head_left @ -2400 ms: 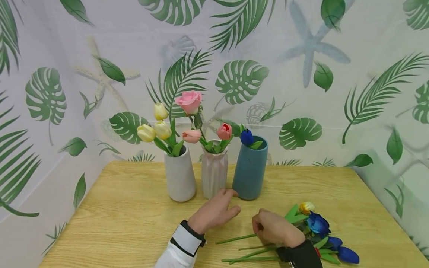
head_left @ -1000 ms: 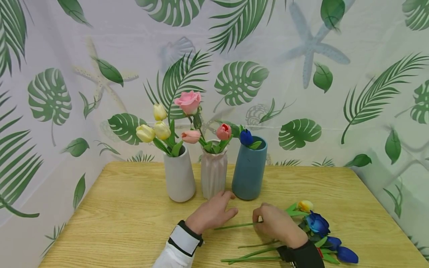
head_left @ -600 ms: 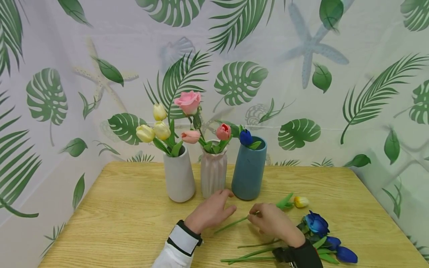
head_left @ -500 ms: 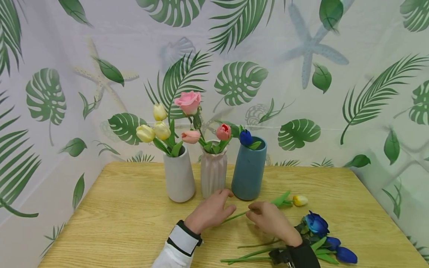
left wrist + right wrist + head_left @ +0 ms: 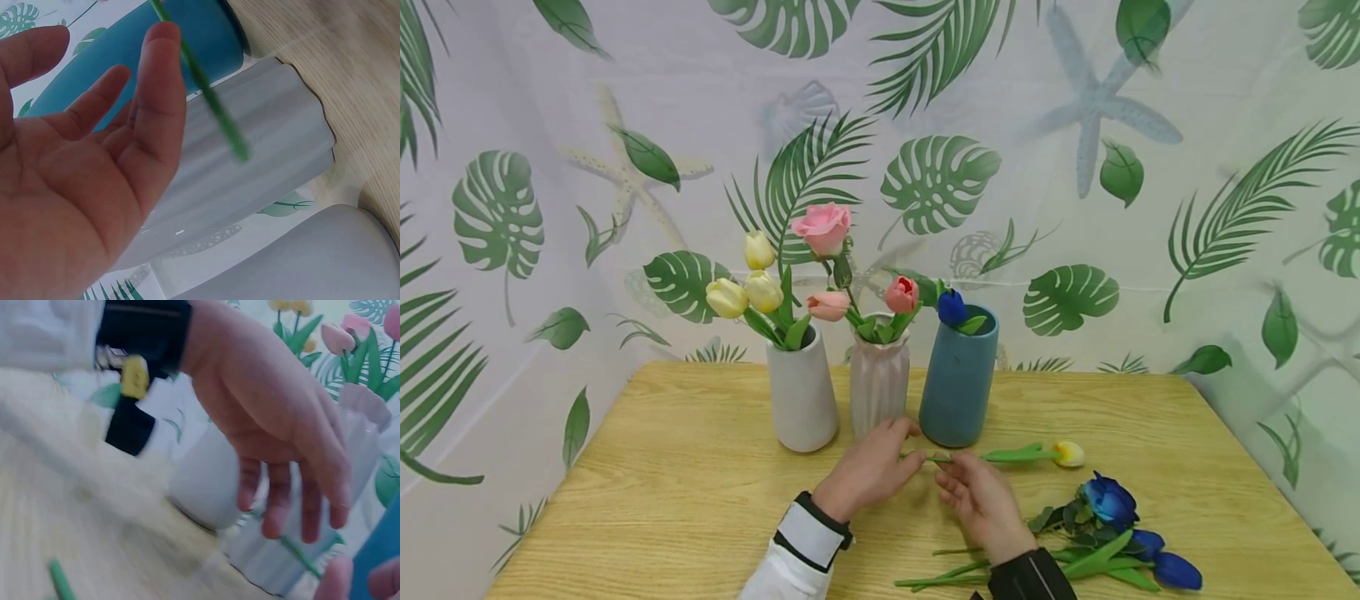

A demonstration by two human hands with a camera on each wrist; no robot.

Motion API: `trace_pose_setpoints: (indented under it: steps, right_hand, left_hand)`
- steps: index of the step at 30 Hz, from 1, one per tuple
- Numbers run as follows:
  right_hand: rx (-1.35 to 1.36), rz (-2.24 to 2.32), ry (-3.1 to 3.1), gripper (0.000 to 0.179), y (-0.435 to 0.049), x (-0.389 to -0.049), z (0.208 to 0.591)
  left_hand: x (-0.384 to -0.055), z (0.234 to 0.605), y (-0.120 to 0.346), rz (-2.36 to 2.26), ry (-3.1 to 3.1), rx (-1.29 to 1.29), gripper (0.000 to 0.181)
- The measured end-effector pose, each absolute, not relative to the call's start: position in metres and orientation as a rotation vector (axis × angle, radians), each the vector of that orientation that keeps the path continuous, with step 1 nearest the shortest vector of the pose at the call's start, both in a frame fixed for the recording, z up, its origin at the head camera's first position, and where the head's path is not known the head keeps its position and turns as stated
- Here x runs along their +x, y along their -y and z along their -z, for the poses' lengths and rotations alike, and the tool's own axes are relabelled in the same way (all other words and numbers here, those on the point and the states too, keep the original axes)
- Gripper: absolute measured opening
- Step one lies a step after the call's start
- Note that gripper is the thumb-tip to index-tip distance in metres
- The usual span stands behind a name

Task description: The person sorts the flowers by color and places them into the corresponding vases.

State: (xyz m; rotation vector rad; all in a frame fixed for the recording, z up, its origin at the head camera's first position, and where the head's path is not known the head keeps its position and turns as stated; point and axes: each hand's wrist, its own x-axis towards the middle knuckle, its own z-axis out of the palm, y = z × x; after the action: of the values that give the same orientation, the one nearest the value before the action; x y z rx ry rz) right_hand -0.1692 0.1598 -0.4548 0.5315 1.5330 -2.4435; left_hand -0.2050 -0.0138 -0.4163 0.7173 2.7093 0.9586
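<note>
My right hand (image 5: pixel 981 500) pinches the green stem of a yellow-and-white tulip (image 5: pixel 1069 454). The flower lies to the right, its stem pointing left across the front of the vases. My left hand (image 5: pixel 868 471) has its fingers spread around the stem's free end, beside the pinkish ribbed vase (image 5: pixel 880 383). In the left wrist view the stem (image 5: pixel 209 94) passes by a fingertip, in front of that vase. In the right wrist view the fingers of my right hand (image 5: pixel 275 419) hang down by the stem (image 5: pixel 300 556).
A white vase (image 5: pixel 802 400) with pale yellow tulips (image 5: pixel 763 292) stands at left, a teal vase (image 5: pixel 958 383) with a blue tulip (image 5: pixel 952 308) at right. The ribbed vase holds pink flowers. A blue rose (image 5: pixel 1111 500) and blue tulips (image 5: pixel 1177 571) lie on the wooden table (image 5: pixel 685 475).
My right hand has drawn the yellow-and-white tulip from the pile of flowers and moved it forward and left; its stem now reaches my left hand. The vases have not moved.
</note>
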Motion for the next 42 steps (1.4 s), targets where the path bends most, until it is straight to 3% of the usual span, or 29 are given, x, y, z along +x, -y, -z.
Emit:
trace_pose_setpoints:
  steps: [2, 12, 25, 29, 35, 42]
  right_hand:
    - [0.61, 2.482, -1.486, 0.028, -0.155, -0.168, 0.458]
    - [0.688, 2.576, -1.313, 0.033, -0.151, -0.166, 0.467]
    - [0.698, 2.589, -1.386, 0.059, -0.153, -0.165, 0.467]
    - [0.705, 2.577, -1.405, 0.056, -0.153, -0.165, 0.468]
    - [0.709, 2.576, -1.475, 0.019, -0.151, -0.163, 0.465]
    - [0.642, 2.582, -1.851, 0.038, -0.143, -0.164, 0.471]
  left_hand:
    - [-0.205, 0.417, 0.014, -0.953, -2.72, 0.718, 0.035]
    - [-0.206, 0.418, 0.014, -1.007, -2.729, 0.707, 0.031]
    - [-0.207, 0.418, 0.016, -1.055, -2.718, 0.655, 0.032]
    - [-0.207, 0.417, 0.017, -1.061, -2.728, 0.631, 0.032]
    - [-0.207, 0.416, 0.019, -1.056, -2.726, 0.608, 0.032]
    - [-0.209, 0.414, 0.021, -1.047, -2.706, 0.603, 0.03]
